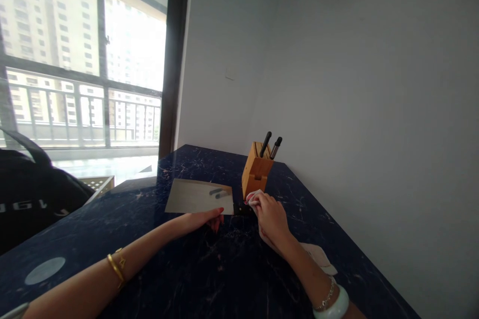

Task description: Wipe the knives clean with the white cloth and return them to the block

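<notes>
A cleaver (pixel 194 198) with a broad, shiny blade and a dark handle is held low at the table, its blade pointing left. My left hand (pixel 209 218) pinches the blade's near edge close to the handle, thumb on top. A pale cloth (pixel 317 255) is bunched in my right hand (pixel 272 215), whose closed fingers press it at the end of the cleaver's handle. The rest of the cloth trails under my right forearm. Just behind the handle stands a wooden knife block (pixel 255 173) with two dark-handled tools in it, reflected in the blade.
The dark blue marble-patterned table (pixel 209 279) narrows toward a grey wall (pixel 355 84). A pale round disc (pixel 45 270) lies at its left. Beyond the left edge is a black bag (pixel 33 194), with a large window (pixel 82 59) behind.
</notes>
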### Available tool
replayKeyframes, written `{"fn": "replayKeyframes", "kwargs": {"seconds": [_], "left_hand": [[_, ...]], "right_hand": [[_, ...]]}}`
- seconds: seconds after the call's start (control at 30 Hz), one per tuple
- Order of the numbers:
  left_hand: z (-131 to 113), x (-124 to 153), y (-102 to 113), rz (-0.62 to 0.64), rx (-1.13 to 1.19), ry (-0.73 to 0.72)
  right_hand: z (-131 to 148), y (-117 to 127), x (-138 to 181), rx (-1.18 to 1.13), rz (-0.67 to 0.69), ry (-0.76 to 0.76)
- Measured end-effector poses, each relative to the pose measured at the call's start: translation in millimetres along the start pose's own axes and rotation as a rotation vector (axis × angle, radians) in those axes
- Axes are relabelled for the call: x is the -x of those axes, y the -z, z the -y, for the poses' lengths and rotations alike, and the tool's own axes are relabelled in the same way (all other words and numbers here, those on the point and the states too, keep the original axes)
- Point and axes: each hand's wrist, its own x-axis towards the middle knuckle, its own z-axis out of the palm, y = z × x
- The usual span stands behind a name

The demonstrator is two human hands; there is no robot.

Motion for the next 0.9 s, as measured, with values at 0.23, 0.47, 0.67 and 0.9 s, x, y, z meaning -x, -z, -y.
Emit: {"fn": "replayKeyframes", "kwargs": {"seconds": [0.23,0.47,0.67,0.9], "left_hand": [[4.4,-5.7,-4.2,-0.003,-0.065,-0.029],[6.3,-3.4,-1.3,-0.001,-0.054,-0.015],[5.7,-1.7,1.4,-0.013,-0.034,0.008],[7.5,-4.2,4.1,-0.045,-0.034,0.063]], "right_hand": [[18.6,0.2,3.1,-0.163,0.029,0.224],[11.0,-2.3,2.5,-0.07,0.077,0.136],[-3.7,-7.7,1.3,-0.028,0.115,0.055],[0.6,-13.3,3.6,0.038,0.051,0.14]]}}
